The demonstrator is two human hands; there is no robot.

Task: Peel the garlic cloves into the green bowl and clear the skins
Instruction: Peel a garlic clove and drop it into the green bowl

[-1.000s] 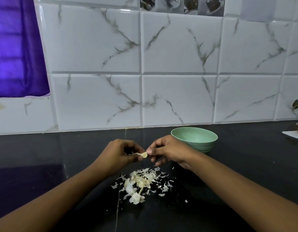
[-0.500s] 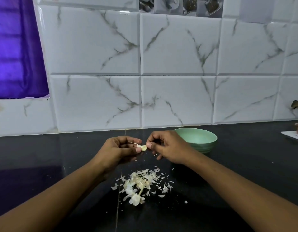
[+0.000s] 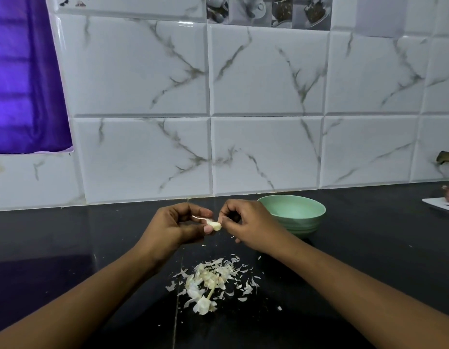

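Observation:
A small pale garlic clove (image 3: pixel 214 225) is pinched between my left hand (image 3: pixel 179 226) and my right hand (image 3: pixel 246 224), held above the black counter. A thin strip of skin sticks out from it toward my left fingers. The green bowl (image 3: pixel 300 217) stands just right of and behind my right hand; what lies inside it is hidden from this angle. A heap of white garlic skins with a stalk (image 3: pixel 209 283) lies on the counter below my hands.
The dark counter (image 3: pixel 67 248) runs to a white marble-tiled wall (image 3: pixel 266 152). A white board with a reddish onion (image 3: pixel 445 201) sits at the far right edge. Purple cloth (image 3: pixel 21 84) hangs at upper left. Loose skin flecks lie around the heap.
Both hands have risen slightly and moved away from me with the clove. My right fingers have shifted on it, and a small fleck of skin now shows below my right hand.

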